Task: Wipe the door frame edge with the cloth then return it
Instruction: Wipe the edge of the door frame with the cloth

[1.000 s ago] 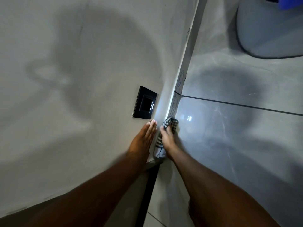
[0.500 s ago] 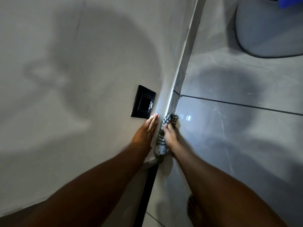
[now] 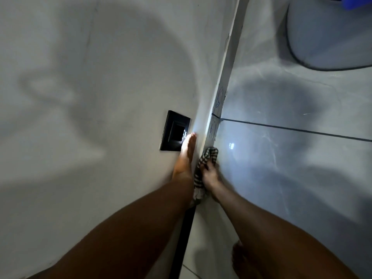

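Observation:
A black-and-white checked cloth [image 3: 207, 158] is pressed against the pale door frame edge [image 3: 225, 77], which runs from the top right down toward the centre. My right hand [image 3: 210, 174] is shut on the cloth and holds it to the edge. Its loose end hangs down between my two wrists. My left hand [image 3: 185, 158] lies flat on the white wall just left of the edge, fingers straight and together, holding nothing. Its fingertips overlap the corner of a black wall switch [image 3: 174, 130].
Glossy grey tiles with a dark grout line [image 3: 291, 128] lie right of the edge. A pale round container [image 3: 330, 37] with a blue item in it sits at the top right. A dark strip [image 3: 182, 238] runs below the cloth. My foot [image 3: 239, 258] shows at the bottom.
Both hands have slid a little farther up along the edge. The left fingertips now reach the switch plate, and the cloth sits higher on the frame.

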